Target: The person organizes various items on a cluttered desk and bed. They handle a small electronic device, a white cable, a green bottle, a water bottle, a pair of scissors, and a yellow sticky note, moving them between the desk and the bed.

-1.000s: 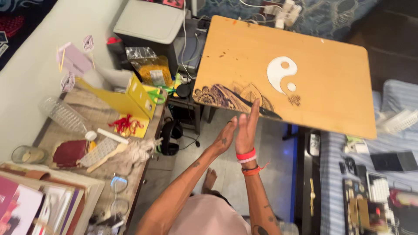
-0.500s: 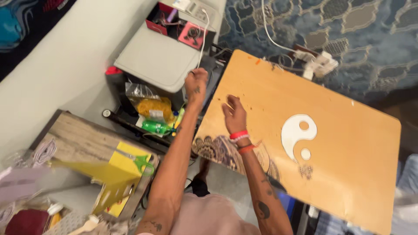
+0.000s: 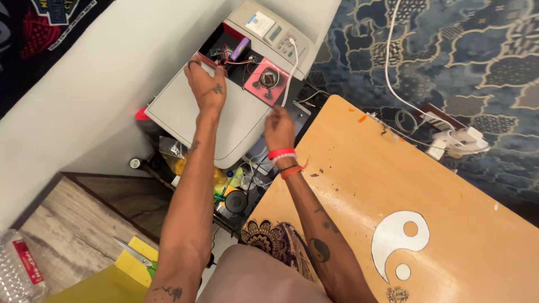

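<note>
The grey printer lid [image 3: 222, 106] lay mostly bare beneath both arms. A red box [image 3: 238, 56] of wires and small parts crowded its far end. A white cable [image 3: 289, 73] crossed beside it. The wooden table's [image 3: 393, 185] near surface stood open.

Home room: patterned carpet [image 3: 449, 50], printer [image 3: 224, 106], painted wooden table [image 3: 426, 185].

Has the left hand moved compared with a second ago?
Yes. The left hand was beside the right hand below the wooden table's edge; now it reaches far forward onto the grey printer, by its open red compartment.
</note>
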